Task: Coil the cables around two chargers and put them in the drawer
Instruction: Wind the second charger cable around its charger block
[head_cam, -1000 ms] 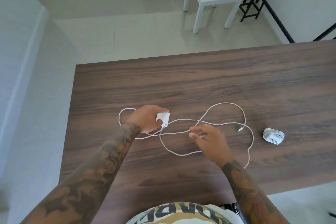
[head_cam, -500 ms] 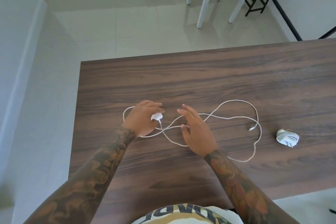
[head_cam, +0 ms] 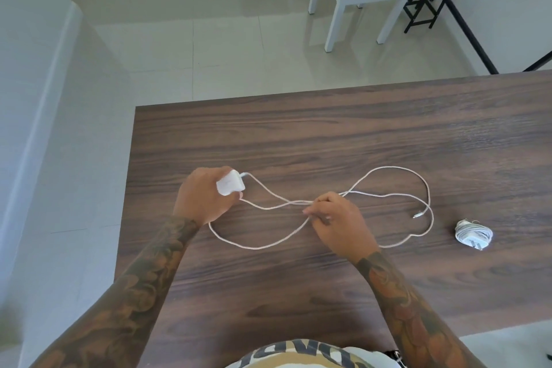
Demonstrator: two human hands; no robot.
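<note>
The left hand [head_cam: 203, 199] is closed around a white charger block [head_cam: 230, 182], held at or just above the dark wooden table [head_cam: 328, 134], with the cable outlet facing right. From that outlet the white cable [head_cam: 397, 170] runs rightward to the right hand [head_cam: 337, 219], whose fingertips [head_cam: 307, 212] are pinched on the strands where they cross. Beyond the pinch the cable lies slack in broad loops across the table, one loop toward the person between the hands and larger loops to the right, ending at the free connector [head_cam: 418, 214], which rests well right of the right hand. The loose length therefore extends mainly left to right, away from the block, and the right hand is the nearer to it; in the inspector's judgement, that hand would feed the turns while the left steadies or rotates the block. A second charger [head_cam: 473, 235], already wrapped in its cable, sits farther right, apart from both hands. No drawer is in view.
</note>
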